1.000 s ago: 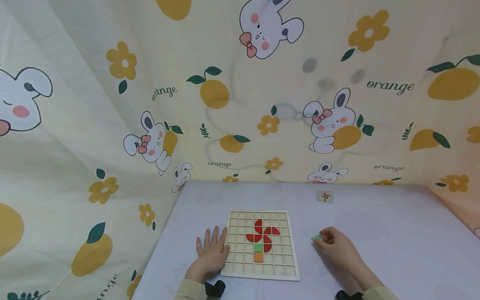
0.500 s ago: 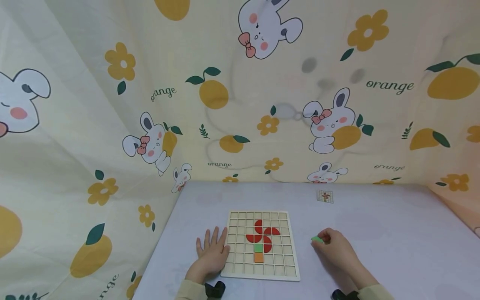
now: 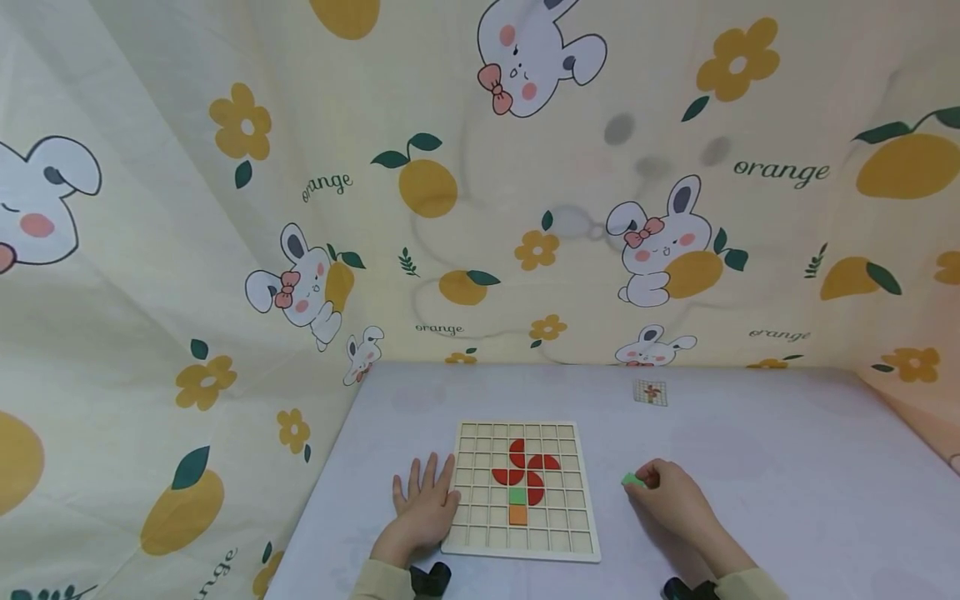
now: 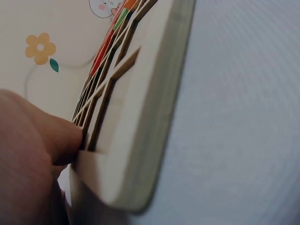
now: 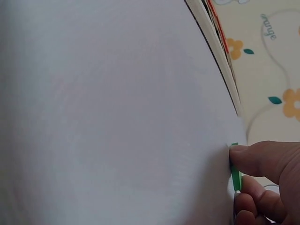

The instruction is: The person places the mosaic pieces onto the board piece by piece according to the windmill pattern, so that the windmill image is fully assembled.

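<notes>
A wooden grid board lies on the table, divided into small square cells. Several red quarter-round pieces form a pinwheel on it, with a green square tile and an orange square tile below. Along the board's left edge rests my left hand, fingers spread, its thumb touching the rim; the left wrist view shows that thumb at the frame. To the right of the board, my right hand pinches a small green tile between thumb and fingers, close to the tabletop. Its full outline is partly covered by the fingers.
A small picture card with a printed grid and pinwheel lies toward the back of the pale table. Behind and to the left hangs a patterned curtain with rabbits and oranges.
My right hand has shifted very slightly toward me, and the green tile in its pinch has turned a little. The left hand and the board have stayed in place.
</notes>
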`<action>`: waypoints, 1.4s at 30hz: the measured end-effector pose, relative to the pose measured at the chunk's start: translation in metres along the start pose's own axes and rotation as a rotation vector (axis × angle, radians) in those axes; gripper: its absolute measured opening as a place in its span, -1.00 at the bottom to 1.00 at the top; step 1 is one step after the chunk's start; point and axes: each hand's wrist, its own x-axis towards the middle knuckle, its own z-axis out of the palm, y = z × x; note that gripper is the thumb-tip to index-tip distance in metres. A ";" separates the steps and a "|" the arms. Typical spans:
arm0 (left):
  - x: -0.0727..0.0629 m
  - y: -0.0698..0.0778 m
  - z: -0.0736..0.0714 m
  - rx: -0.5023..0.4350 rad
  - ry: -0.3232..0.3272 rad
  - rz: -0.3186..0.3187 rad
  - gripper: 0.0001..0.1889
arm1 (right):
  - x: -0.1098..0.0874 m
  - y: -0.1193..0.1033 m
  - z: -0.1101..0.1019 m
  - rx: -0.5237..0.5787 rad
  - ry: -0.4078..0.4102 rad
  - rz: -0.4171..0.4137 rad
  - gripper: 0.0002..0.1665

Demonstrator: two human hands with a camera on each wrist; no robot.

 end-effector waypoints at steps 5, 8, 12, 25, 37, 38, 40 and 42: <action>-0.001 0.001 -0.001 -0.002 -0.005 -0.012 -0.40 | 0.000 0.002 0.001 0.008 -0.016 -0.002 -0.63; -0.001 0.001 -0.001 -0.001 0.000 -0.010 -0.41 | 0.002 0.002 0.002 0.015 -0.030 0.011 -0.64; 0.004 -0.004 0.006 0.009 0.010 -0.017 -0.39 | 0.002 0.001 0.003 0.019 -0.045 0.025 -0.64; 0.002 -0.002 0.002 0.006 -0.002 -0.015 -0.40 | 0.001 0.005 0.005 0.052 -0.028 -0.047 -0.66; 0.002 -0.003 0.004 0.012 -0.003 -0.018 -0.40 | -0.005 -0.020 0.018 0.093 -0.011 -0.053 -0.86; 0.002 -0.002 0.004 0.011 -0.003 -0.017 -0.40 | -0.006 -0.024 0.020 0.105 -0.012 -0.055 -0.87; 0.002 -0.002 0.004 0.012 -0.003 -0.016 -0.40 | -0.008 -0.034 0.024 0.138 -0.022 -0.055 -0.86; 0.002 -0.002 0.004 0.013 -0.005 -0.017 -0.40 | -0.011 -0.043 0.030 0.173 -0.038 -0.065 -0.86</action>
